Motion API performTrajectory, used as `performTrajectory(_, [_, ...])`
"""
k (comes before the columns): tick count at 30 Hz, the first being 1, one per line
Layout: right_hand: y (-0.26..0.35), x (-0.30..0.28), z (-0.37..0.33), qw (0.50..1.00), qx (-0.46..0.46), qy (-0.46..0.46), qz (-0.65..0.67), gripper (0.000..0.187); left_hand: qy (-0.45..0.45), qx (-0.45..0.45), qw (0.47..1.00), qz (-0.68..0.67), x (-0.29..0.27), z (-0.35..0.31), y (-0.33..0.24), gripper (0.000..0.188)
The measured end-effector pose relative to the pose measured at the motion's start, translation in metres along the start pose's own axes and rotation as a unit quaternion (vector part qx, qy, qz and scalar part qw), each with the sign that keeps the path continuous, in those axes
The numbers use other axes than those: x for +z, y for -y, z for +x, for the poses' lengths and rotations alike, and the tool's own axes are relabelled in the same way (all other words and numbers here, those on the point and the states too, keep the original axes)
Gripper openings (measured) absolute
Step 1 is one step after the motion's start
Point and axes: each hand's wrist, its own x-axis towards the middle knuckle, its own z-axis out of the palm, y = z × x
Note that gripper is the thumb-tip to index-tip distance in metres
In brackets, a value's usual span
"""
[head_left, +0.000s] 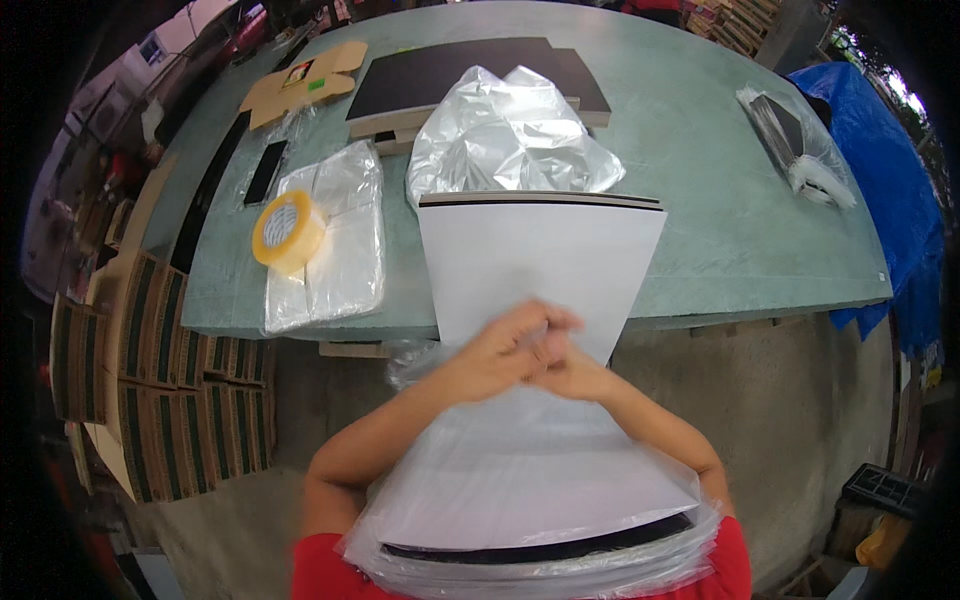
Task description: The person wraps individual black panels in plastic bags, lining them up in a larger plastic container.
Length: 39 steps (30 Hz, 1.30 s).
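Note:
My left hand [500,350] and my right hand [572,372] meet close together above a white board [540,245], touching or nearly so. Motion blurs their fingers, so I cannot make out whether anything is between them. The board tops a stack with dark and grey layers along its far edge, which rests on the table's near side. A clear plastic bag [540,460] covers the near part of the stack, its loose rim bunched against my red shirt. A dark edge shows at the bag's mouth.
The green table [720,200] bears crumpled plastic [510,135], dark panels [450,70], a tape roll [290,230] on flat plastic bags [350,230], a phone [265,172], flattened cardboard [300,85] and a wrapped bundle [795,140]. Stacked cardboard [190,400] stands left; a blue tarp [880,180] hangs right.

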Motion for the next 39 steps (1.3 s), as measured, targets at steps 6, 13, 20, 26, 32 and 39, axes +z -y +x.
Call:
performTrajectory(6, [0.035, -0.014, -0.009, 0.98, -0.034, -0.084, 0.177, 0.023, -0.093, -0.01, 0.995, 0.021, -0.021, -0.011, -0.006, 0.023])
performTrajectory(13, [-0.011, -0.023, -0.038, 0.992, 0.055, 0.104, -0.034, 0.03, -0.262, -0.095, 0.958, 0.075, -0.05, -0.017, -0.002, 0.015])
performTrajectory(20, [0.003, -0.016, -0.017, 0.978, -0.036, -0.185, 0.088, 0.035, -0.036, -0.198, 0.976, 0.083, -0.007, -0.016, 0.013, 0.02])
performTrajectory(26, [-0.008, -0.024, -0.035, 0.997, 0.075, 0.01, 0.001, 0.033, -0.288, -0.034, 0.957, 0.022, -0.043, -0.02, 0.007, 0.022])
performTrajectory(32, [0.017, -0.022, -0.03, 0.987, -0.013, -0.077, 0.144, 0.022, -0.2, 0.056, 0.978, 0.024, -0.025, -0.029, 0.005, 0.025])
performTrajectory(39, [0.035, -0.012, -0.033, 0.976, -0.094, -0.103, 0.169, 0.018, -0.216, 0.205, 0.943, 0.149, -0.024, -0.043, -0.006, 0.019])
